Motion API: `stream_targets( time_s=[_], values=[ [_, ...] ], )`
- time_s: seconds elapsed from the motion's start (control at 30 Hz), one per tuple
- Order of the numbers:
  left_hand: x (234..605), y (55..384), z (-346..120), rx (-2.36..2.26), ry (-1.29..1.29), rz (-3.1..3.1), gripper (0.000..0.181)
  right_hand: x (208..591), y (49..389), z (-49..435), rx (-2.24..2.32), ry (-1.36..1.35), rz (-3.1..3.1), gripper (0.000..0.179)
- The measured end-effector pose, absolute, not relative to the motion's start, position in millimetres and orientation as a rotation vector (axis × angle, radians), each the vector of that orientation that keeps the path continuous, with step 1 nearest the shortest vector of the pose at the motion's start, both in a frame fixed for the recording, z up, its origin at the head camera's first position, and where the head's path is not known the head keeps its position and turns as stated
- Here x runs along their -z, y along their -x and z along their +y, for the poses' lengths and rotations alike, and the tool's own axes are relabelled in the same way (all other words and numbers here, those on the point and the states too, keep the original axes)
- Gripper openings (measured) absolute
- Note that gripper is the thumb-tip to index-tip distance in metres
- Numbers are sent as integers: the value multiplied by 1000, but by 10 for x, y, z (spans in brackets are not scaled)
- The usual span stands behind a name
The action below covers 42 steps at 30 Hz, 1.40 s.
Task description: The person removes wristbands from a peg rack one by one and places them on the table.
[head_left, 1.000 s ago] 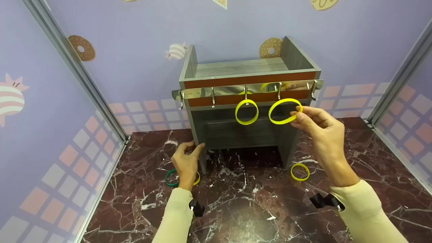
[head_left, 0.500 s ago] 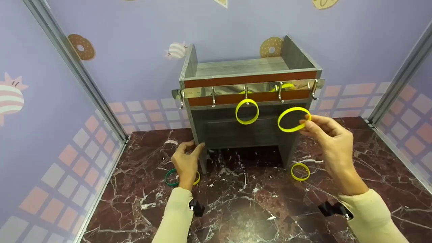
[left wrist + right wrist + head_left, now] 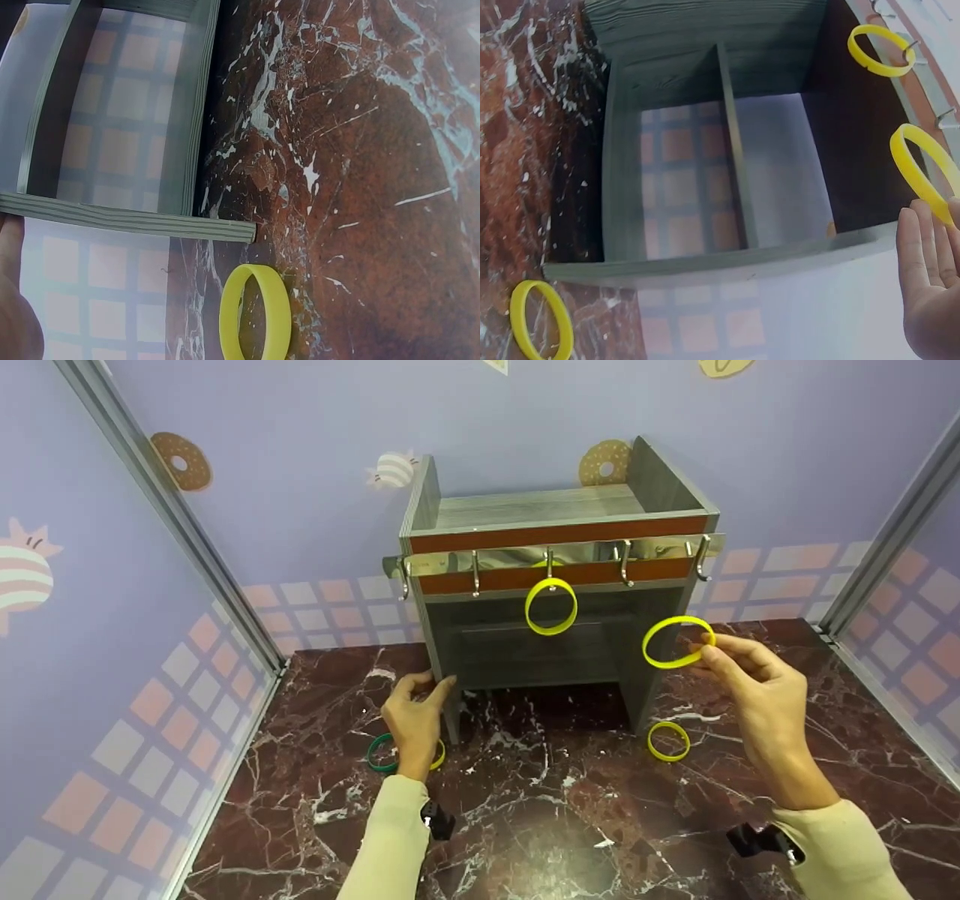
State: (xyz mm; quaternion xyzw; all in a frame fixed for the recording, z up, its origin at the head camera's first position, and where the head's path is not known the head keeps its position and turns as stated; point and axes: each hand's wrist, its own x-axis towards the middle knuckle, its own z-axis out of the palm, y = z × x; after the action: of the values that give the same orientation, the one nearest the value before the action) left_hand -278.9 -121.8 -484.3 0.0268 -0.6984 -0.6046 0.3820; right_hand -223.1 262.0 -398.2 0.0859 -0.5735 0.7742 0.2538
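Note:
My right hand (image 3: 769, 697) pinches a yellow silicone wristband (image 3: 667, 664) between thumb and fingers, in front of the right side of a grey wooden shelf unit (image 3: 536, 506). A metal hook rail (image 3: 517, 559) runs across the shelf's front. From its middle hook hangs another yellow wristband (image 3: 553, 632); the held one is apart from the hooks. Down at the shelf's left side panel (image 3: 135, 223), my left hand (image 3: 412, 727) grips the panel edge, thumb to the front. Its fingertips are partly hidden behind the panel.
On the dark red marble tabletop (image 3: 525, 825) lie a green wristband (image 3: 382, 769) and a yellow wristband (image 3: 438, 757) by my left wrist. A further yellow wristband (image 3: 668, 759) lies near the shelf's right foot. Patterned purple walls (image 3: 300, 510) enclose the back and sides.
My right hand has drawn back down and to the right with its wristband, away from the hook right of the middle. The left hand stays at the side panel.

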Motion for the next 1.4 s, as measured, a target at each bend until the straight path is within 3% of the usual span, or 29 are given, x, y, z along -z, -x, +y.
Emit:
stream_targets(
  time_s=[0.3,0.63,1.23,1.4],
  values=[
    [4575,2580,-1125,1507,-66,-1796,19,4149,2225,2794,-2116,-98,-1579,30],
    [4745,2703,-1183,1516,-50,-1789,20,4417,2239,3034,-2127,-23,-1671,35],
    [4881,2792,-1260,1525,-43,-1784,23,4942,2319,3456,-2183,189,-1792,11],
    [4710,2675,-1179,1524,-43,-1774,21,5077,2330,3537,-2212,258,-1777,9]
  ],
)
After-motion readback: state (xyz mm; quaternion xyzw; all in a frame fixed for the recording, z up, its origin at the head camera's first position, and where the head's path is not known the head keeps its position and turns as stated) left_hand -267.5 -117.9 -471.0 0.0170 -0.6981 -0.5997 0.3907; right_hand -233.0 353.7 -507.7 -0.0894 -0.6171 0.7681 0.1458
